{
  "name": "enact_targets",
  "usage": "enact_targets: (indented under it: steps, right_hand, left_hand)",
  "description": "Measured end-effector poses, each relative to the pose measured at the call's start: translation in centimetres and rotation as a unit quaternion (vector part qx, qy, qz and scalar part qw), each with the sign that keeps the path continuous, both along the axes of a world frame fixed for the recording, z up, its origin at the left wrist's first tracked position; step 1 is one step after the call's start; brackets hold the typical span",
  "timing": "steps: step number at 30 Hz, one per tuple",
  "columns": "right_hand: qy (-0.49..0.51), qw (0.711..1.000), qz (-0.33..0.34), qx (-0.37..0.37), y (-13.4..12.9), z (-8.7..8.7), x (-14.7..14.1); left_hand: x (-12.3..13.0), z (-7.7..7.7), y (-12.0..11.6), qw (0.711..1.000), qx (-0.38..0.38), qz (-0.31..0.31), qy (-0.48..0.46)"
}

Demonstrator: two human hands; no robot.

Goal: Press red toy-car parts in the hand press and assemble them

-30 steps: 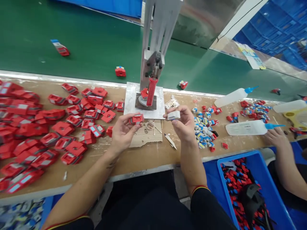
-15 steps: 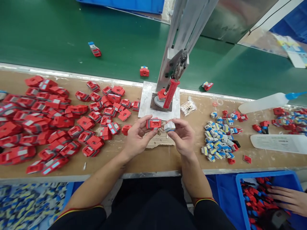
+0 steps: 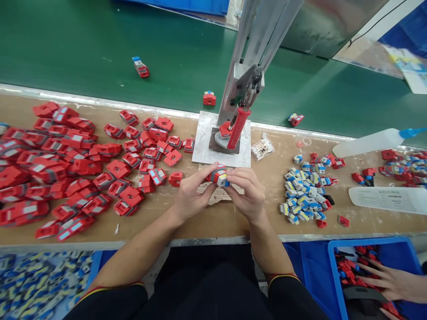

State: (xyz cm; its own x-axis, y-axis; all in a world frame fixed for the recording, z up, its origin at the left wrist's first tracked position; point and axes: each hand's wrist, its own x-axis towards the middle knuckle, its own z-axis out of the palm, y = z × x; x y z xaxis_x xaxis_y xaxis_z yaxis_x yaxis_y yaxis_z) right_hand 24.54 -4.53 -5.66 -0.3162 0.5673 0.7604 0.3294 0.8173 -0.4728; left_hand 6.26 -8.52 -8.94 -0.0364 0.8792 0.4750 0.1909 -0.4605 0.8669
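Observation:
My left hand (image 3: 193,195) is closed around a red plastic toy part (image 3: 211,178), mostly covered by my fingers. Against its right side, my right hand (image 3: 248,193) pinches a small white, blue and yellow plastic piece (image 3: 223,179). The two parts touch; whether they are locked together I cannot tell. Just beyond my hands stands a lever press (image 3: 239,129) with a red handle, and a red part (image 3: 225,129) sits under it. A heap of red parts (image 3: 83,166) lies to the left, and a pile of white-and-blue pieces (image 3: 302,195) to the right.
Behind the bench runs a green conveyor (image 3: 83,49) carrying a few joined toys. Two white squeeze bottles (image 3: 368,143) lie at the right, and a bag of cotton swabs (image 3: 263,148) near the press. Another person's hand (image 3: 388,278) reaches into a blue bin (image 3: 333,266).
The red part and the white-and-blue piece were apart and are now pressed together, turned, with my hands closer. The toys on the conveyor shifted right. The other person's hand moved left in the bin.

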Motion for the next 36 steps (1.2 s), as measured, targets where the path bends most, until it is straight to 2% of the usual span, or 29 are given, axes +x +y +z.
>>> enact_targets:
  steps: [3,8,12,15,18,23,26,32,36]
  right_hand:
    - [-0.005,1.000,-0.010,-0.016,-0.1,-0.7,0.0]
    - [-0.007,0.985,0.066,-0.158,-0.6,-1.6,0.4]
    - [0.025,0.977,0.082,-0.193,-0.9,-1.1,1.0]
    - [0.050,0.953,0.151,-0.256,-1.0,-0.5,1.2]
    - [0.073,0.922,0.213,-0.314,-1.0,-0.4,0.9]
    - [0.135,0.915,0.218,-0.310,-1.3,-0.8,0.4]
    - [0.145,0.907,0.200,-0.341,-1.4,-1.1,0.1]
    - [0.197,0.896,0.211,-0.337,-1.4,-1.7,-0.6]
    - [0.191,0.897,0.207,-0.341,-1.2,-1.9,-1.3]
  left_hand:
    - [-0.2,0.2,0.0,1.000,0.016,-0.025,0.006]
    - [0.1,0.3,0.0,0.998,0.018,-0.004,-0.055]
    - [0.3,1.0,-0.5,0.986,0.011,-0.077,-0.150]
    - [0.2,1.6,-1.0,0.979,-0.001,-0.129,-0.159]
    - [0.0,1.9,-1.3,0.980,0.010,-0.139,-0.141]
    - [0.0,2.1,-1.3,0.982,0.058,-0.137,-0.119]
    - [-0.1,2.2,-1.2,0.983,0.070,-0.129,-0.107]
    - [-0.2,1.6,-0.9,0.982,0.092,-0.123,-0.111]
    - [0.1,1.2,-0.3,0.984,0.092,-0.083,-0.126]
